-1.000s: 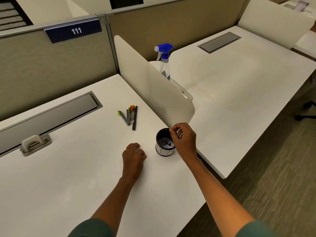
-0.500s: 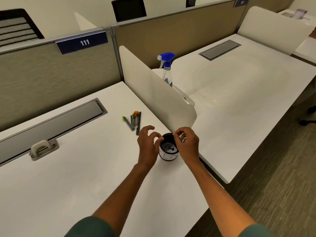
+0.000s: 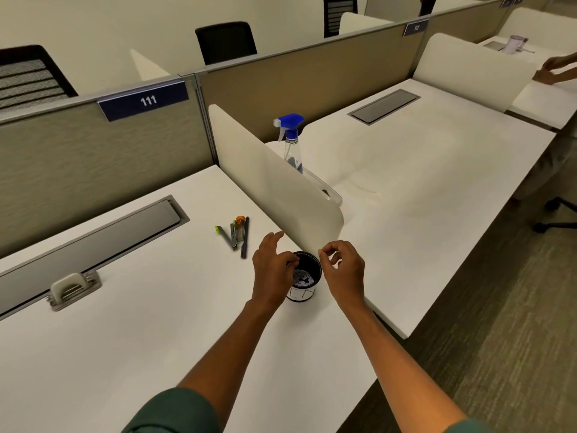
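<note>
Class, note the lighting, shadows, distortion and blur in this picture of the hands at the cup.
Head view: soft, even, warm light, with faint shadows beside the cup. Head view: wide-angle perspective stretches the forearms toward the bottom edge. Head view: left hand and right hand look slightly soft.

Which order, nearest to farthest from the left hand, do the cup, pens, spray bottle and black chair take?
1. Cup, right beside the left hand.
2. Pens, just beyond it.
3. Spray bottle, behind the divider.
4. Black chair, past the partition.
</note>
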### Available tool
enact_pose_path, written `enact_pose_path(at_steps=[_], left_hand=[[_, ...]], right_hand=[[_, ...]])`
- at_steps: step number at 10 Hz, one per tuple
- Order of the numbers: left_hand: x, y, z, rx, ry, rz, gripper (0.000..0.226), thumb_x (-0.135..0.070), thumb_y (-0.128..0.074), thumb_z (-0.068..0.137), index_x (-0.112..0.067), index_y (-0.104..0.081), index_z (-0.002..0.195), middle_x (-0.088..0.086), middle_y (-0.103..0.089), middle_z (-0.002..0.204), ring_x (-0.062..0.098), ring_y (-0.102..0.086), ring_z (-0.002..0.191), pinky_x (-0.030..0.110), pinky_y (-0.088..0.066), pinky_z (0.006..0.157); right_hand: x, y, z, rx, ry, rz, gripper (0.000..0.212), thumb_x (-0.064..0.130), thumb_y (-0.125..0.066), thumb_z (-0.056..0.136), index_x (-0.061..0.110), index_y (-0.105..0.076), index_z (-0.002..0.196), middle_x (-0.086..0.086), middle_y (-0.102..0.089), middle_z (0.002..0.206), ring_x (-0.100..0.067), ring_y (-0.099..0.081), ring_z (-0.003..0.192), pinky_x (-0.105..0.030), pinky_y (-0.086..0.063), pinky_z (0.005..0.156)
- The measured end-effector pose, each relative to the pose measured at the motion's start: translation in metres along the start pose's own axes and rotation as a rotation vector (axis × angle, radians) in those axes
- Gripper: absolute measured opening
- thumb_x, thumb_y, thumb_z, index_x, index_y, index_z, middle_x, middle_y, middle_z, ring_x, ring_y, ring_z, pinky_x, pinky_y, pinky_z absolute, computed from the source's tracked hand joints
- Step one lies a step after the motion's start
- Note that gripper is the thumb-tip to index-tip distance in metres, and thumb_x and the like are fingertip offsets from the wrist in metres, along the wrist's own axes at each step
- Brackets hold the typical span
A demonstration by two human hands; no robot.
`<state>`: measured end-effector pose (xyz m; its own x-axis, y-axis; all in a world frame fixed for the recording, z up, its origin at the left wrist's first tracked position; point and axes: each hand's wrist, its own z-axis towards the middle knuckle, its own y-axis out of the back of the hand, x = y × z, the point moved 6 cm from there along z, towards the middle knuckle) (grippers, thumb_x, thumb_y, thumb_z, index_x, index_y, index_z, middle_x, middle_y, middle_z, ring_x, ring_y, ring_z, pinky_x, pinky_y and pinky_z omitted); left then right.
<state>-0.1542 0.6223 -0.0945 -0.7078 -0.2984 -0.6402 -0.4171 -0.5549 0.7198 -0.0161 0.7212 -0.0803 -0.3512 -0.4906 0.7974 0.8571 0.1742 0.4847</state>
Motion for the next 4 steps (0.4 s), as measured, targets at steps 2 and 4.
enact_pose_path(at_steps=[2, 4], left_hand=[[0.002, 0.021, -0.014, -0.047, -0.021, -0.044, 0.031, -0.019, -0.068, 0.088, -0.013, -0.061, 0.117, 0.008, -0.040, 0.151, 0.027, -0.030, 0.144, 0.043, -0.030, 0.114], [0.031, 0.063, -0.041, -0.088, 0.039, 0.126, 0.068, -0.042, -0.059, 0.092, -0.015, -0.032, 0.149, 0.008, -0.019, 0.162, 0.025, -0.012, 0.151, 0.050, -0.017, 0.120]], right_hand=[[0.015, -0.005, -0.007, 0.015, 0.035, -0.001, 0.011, 0.017, -0.068, 0.086, 0.019, -0.063, 0.096, 0.006, -0.063, 0.091, -0.010, -0.056, 0.078, -0.018, -0.047, 0.068], [0.070, -0.042, -0.022, 0.103, 0.198, -0.023, 0.043, 0.033, -0.068, 0.087, 0.017, -0.056, 0.125, -0.001, -0.061, 0.123, -0.016, -0.054, 0.113, -0.024, -0.045, 0.093]])
